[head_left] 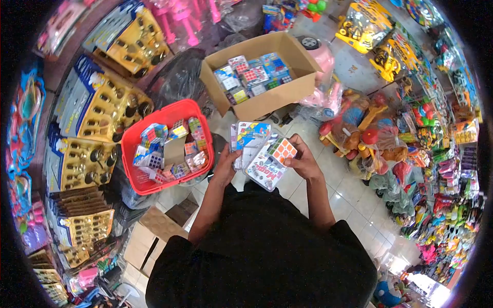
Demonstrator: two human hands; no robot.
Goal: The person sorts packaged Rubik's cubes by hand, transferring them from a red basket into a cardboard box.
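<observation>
Right now my left hand (226, 165) clasps a small stack of carded puzzle-cube packs (249, 137), and my right hand (303, 161) pinches 1 more cube pack (272, 161) by its edge, held over the tiled floor. I judge the sorting midway: the red basket (172, 112) holds many cubes, and the cardboard box (267, 100) still has packs inside.
</observation>
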